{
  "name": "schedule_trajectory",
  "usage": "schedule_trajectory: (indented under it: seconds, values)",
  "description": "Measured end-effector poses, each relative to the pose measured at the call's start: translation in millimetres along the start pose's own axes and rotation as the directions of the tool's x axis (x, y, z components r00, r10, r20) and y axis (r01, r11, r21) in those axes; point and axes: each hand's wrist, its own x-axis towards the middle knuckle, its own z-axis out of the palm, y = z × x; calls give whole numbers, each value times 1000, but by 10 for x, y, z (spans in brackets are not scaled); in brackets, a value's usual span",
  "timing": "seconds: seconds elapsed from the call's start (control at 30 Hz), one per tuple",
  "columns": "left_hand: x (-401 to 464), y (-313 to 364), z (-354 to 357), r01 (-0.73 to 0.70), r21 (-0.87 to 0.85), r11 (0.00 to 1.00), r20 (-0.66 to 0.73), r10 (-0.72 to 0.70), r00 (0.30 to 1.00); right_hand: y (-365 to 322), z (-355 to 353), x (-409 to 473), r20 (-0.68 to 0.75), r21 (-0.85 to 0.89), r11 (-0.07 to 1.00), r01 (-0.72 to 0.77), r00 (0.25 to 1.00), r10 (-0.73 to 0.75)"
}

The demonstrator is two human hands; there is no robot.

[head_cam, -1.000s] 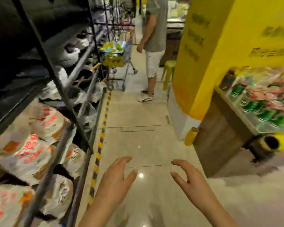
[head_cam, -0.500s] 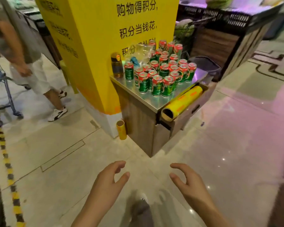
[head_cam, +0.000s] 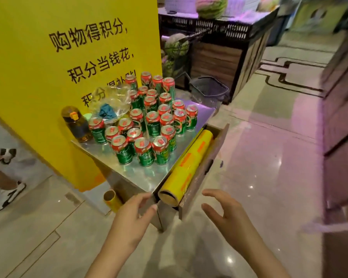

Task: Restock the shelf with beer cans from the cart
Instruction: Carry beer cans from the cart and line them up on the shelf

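Head view shows green beer cans (head_cam: 149,125) with red tops clustered upright on a steel-topped cart (head_cam: 149,177) against a yellow pillar (head_cam: 38,77) printed "购物得积分, 积分当钱花". Can labels are too blurred to read. Left hand (head_cam: 133,219) and right hand (head_cam: 227,215) hover empty before the cart, fingers loosely spread.

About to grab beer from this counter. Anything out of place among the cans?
Yes: a crumpled clear plastic bag with something blue inside sits among the rear beer cans, and a brown bottle stands at the left edge. All cans stand upright.
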Motion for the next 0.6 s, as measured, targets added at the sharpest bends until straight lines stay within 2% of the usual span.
schedule_trajectory:
  seconds: [0.1, 0.2, 0.43, 0.6]
  values:
    - [494, 381, 296, -49, 4, 999, 56, 49, 997, 307, -297, 381, -22, 30, 997, -68, 997, 69]
    - [936, 739, 591, -57, -25, 998, 75, 58, 995, 624, -613, 836, -7, 27, 997, -68, 998, 68]
    - [1684, 1388, 1186, 9, -68, 998, -105, -16, 994, 1100, -1385, 2028, 68, -4, 998, 61, 996, -61]
    - [1978, 1482, 1241, 115, -110, 987, -220, -137, 966, 1145, -1514, 2847, 158, 41, 986, 159, 974, -163]
